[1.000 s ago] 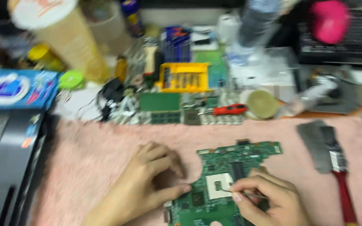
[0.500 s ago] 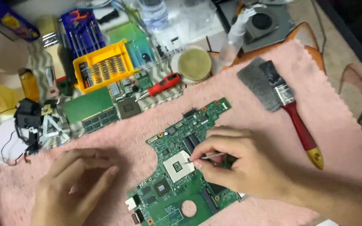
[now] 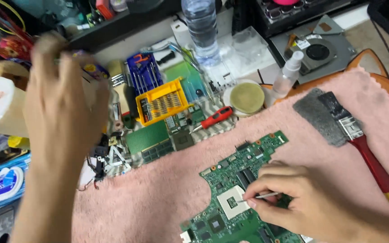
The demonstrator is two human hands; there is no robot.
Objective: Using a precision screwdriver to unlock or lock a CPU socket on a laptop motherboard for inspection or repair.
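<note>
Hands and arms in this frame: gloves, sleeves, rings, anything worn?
Both bare. The left hand is motion-blurred, with no glove; its forearm shows no sleeve. The right hand has no glove and no ring on the visible fingers, short nails, wrist uncovered. No watch or band in view.

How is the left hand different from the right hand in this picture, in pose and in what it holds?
The left hand is raised above the cluttered edge of the desk, blurred, fingers spread, with nothing visibly in it; the right hand rests low on the green circuit board. The right hand pinches a thin tool whose tip points at the board's square socket, while the left hand is far from the board. Both are bare and belong to the same person.
</note>
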